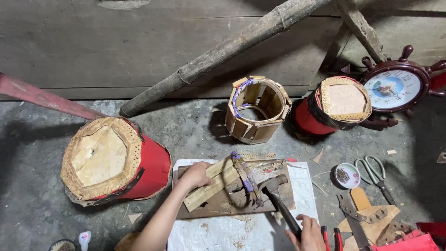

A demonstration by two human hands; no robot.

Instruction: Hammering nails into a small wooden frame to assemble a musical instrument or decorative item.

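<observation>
Hands (197, 174) on slats (214, 182) and hammer (278, 197)

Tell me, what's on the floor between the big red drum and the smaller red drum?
In the head view, an open wooden frame of upright slats, bound with a purple strap, stands between the big red drum and the smaller red drum.

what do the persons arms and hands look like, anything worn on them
Both are bare: the left hand and its long forearm show no sleeve, glove, watch or ring. The right hand is also ungloved, but only the hand itself is in frame, so any sleeve above it cannot be seen.
</observation>
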